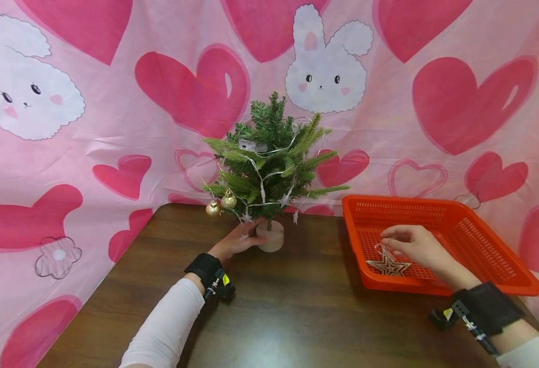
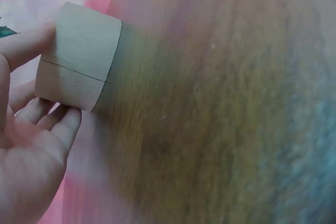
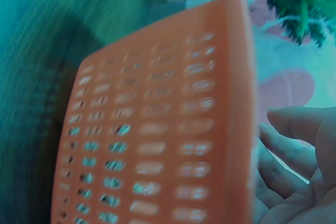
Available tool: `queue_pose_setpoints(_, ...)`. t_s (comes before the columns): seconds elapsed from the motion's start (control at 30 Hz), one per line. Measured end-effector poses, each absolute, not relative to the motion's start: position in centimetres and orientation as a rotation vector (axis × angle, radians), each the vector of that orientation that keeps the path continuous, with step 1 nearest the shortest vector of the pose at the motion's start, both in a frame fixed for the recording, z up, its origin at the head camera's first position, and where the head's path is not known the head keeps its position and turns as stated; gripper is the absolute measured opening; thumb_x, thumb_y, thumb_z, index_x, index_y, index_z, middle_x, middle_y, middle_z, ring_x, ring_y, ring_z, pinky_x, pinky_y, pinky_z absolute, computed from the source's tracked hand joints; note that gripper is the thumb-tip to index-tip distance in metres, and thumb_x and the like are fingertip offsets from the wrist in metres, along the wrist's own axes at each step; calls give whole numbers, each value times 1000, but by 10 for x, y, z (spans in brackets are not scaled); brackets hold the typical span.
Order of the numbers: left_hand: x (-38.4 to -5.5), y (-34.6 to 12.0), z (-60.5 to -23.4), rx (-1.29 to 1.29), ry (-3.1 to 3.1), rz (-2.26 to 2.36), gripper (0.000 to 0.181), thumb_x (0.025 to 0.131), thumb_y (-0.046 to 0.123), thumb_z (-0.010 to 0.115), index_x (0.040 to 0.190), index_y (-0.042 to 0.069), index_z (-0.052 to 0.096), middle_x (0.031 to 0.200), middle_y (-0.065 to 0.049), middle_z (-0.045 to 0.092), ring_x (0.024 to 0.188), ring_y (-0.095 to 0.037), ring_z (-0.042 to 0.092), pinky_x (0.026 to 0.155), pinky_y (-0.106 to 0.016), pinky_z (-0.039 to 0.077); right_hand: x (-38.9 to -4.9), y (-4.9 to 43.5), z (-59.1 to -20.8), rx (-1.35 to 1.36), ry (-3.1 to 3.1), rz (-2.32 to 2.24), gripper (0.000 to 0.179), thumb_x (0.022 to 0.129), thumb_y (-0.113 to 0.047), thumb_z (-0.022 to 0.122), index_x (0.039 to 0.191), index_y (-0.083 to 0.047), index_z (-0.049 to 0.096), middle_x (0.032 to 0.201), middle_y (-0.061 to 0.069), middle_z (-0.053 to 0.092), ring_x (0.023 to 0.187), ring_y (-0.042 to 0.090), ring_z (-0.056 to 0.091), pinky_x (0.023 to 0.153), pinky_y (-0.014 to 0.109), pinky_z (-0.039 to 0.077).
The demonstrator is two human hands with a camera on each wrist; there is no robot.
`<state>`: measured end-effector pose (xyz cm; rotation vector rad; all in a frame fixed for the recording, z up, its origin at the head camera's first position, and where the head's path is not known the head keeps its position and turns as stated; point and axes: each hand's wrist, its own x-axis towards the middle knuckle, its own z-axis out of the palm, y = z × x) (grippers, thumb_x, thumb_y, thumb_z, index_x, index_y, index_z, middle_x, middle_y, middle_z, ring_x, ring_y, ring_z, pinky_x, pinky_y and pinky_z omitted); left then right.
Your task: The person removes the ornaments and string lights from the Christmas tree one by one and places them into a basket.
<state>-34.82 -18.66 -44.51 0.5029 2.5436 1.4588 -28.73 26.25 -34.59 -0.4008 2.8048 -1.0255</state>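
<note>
A small artificial Christmas tree (image 1: 269,163) stands on a round pale wooden base (image 1: 271,236). My left hand (image 1: 239,240) grips this base from the left. In the left wrist view, the thumb and curled fingers of the left hand (image 2: 37,129) lie around the base (image 2: 79,56). Over the orange basket (image 1: 363,271), my right hand (image 1: 414,248) pinches the loop of a glittery star ornament (image 1: 389,266), which is low inside it. From the right wrist, the basket wall (image 3: 152,124) hides the star, while the right hand (image 3: 299,166) shows bent fingers.
Two gold baubles (image 1: 228,200) hang from the tree's left branches, and a light string with white stars (image 1: 295,216) winds around it. The dark wooden table (image 1: 297,306) reaches back to a pink heart-and-rabbit cloth (image 1: 168,122). A clear ball (image 1: 471,200) shows at the basket's back rim.
</note>
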Motion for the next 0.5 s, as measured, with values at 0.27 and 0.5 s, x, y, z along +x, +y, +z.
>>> queue_pose_setpoints(0.27, -347, -181, -448, 612, 2701, 1455, 55, 91, 22, 71, 140, 3, 53, 142, -15, 57, 133, -30, 50, 110, -48, 40, -274, 241, -334, -498, 2899, -1094, 34, 95, -34, 66, 120, -13, 68, 115, 13, 72, 98, 19, 69, 76, 22, 56)
queue_pose_setpoints(0.5, -343, -175, -446, 544, 2826, 1407, 54, 87, 26, 74, 133, 2, 58, 134, -17, 62, 124, -32, 57, 104, -48, 45, -261, 222, -329, -586, 2910, -1193, 28, 94, -32, 67, 117, -16, 70, 112, 8, 73, 89, 4, 68, 75, 20, 55)
